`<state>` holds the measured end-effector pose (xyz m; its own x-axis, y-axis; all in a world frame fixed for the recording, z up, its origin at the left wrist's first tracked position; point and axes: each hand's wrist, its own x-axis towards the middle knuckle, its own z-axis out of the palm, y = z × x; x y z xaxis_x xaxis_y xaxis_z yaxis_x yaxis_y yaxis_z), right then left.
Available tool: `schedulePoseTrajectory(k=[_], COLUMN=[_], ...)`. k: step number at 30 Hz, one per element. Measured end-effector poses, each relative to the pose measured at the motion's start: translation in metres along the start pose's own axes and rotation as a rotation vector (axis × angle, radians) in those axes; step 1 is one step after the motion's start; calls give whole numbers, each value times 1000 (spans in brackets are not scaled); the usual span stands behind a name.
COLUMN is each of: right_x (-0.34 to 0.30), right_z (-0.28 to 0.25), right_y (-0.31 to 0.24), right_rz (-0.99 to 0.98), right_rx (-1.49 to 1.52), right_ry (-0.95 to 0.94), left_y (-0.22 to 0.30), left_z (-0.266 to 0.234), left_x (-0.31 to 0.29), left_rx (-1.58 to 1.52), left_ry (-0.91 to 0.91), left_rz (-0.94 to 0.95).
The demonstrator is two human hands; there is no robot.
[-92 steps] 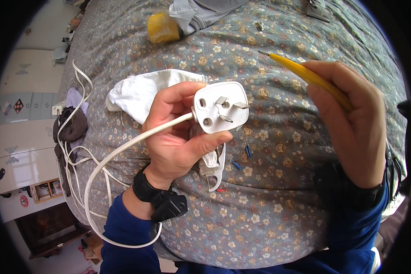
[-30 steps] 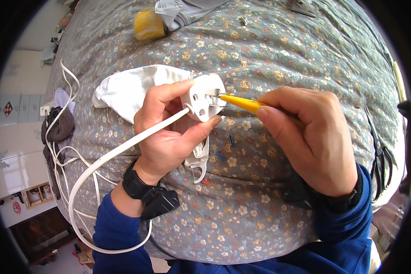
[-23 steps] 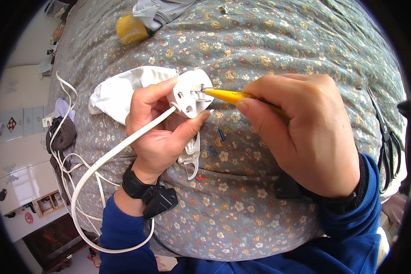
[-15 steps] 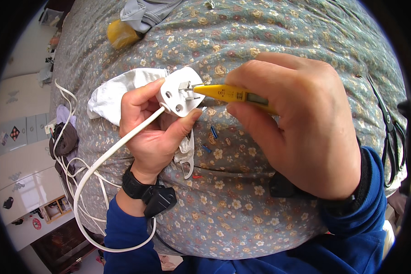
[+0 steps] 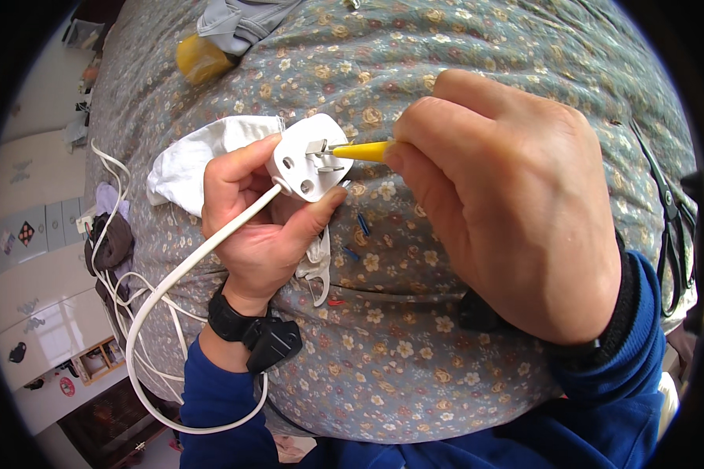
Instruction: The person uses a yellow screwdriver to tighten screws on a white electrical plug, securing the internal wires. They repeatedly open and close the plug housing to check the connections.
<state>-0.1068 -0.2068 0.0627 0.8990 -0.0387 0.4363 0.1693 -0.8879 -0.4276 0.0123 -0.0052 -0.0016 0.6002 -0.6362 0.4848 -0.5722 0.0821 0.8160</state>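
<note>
My left hand (image 5: 262, 227) holds a white plug (image 5: 303, 166), its metal prongs and two screw holes facing up. A thick white cord (image 5: 211, 244) runs out of the plug's side and loops down past my left forearm. In my closed right hand (image 5: 516, 203) is a yellow screwdriver (image 5: 364, 152), the kind with a small display window, which my fingers now hide. Its thin metal shaft reaches the prongs; whether it touches them I cannot tell. White cloth (image 5: 203, 160) lies behind my left hand.
Flowered bedding (image 5: 414, 375) spreads under everything. Short blue pieces (image 5: 363, 224) and a red scrap (image 5: 335, 302) lie between my hands. A yellow round object (image 5: 199, 59) and grey cloth (image 5: 246, 23) sit at the far left. Something black with loops (image 5: 669, 227) lies at right.
My right hand has turned and shifted slightly, so its fingers now cover the screwdriver's display window and more of its body. The plug stays almost in place in my left hand.
</note>
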Motion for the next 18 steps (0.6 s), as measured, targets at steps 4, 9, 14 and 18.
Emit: schedulePoseTrajectory(k=[4,9,14,18], right_x=[1,1,-1,0], right_z=[2,7,2,3], right_y=[1,-1,0,-1], right_rz=[-14,26,2,-27], right_rx=[11,54,21,-45], right_ry=[39,55,-12,23], left_y=[1,1,1,1], left_z=[0,0,0,0], left_x=[0,-1,-1,0], left_rx=[22,17,26,3], left_ry=[2,1,-18,-18], left_rz=[-13,-18,-6,-3])
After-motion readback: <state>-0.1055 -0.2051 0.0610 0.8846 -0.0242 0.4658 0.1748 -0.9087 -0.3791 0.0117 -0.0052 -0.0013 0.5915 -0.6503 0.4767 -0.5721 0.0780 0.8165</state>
